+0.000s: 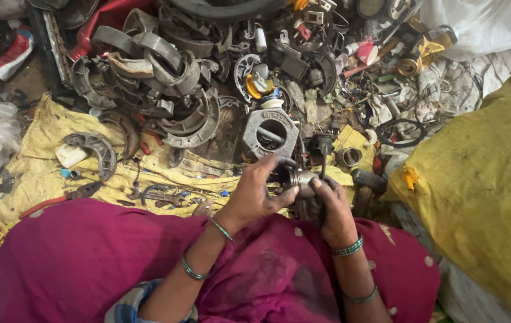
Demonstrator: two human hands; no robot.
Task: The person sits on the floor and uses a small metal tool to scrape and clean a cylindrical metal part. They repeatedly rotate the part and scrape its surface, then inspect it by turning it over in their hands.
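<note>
My left hand (258, 190) and my right hand (332, 210) meet over my lap and both grip a small round grey metal part (301, 179). The left fingers curl over its left side and top. The right hand holds it from below and from the right, with a dark rod (323, 160) sticking up beside the fingers. Both wrists wear green bangles. How the rod joins the part is hidden by the fingers.
A grey metal housing with a round hole (270, 133) lies just beyond my hands. A heap of curved brake shoes (174, 90) and scrap fills the far floor. A yellow cloth (46, 161) lies left, a yellow sack (482, 185) right, pliers (58, 200) by my knee.
</note>
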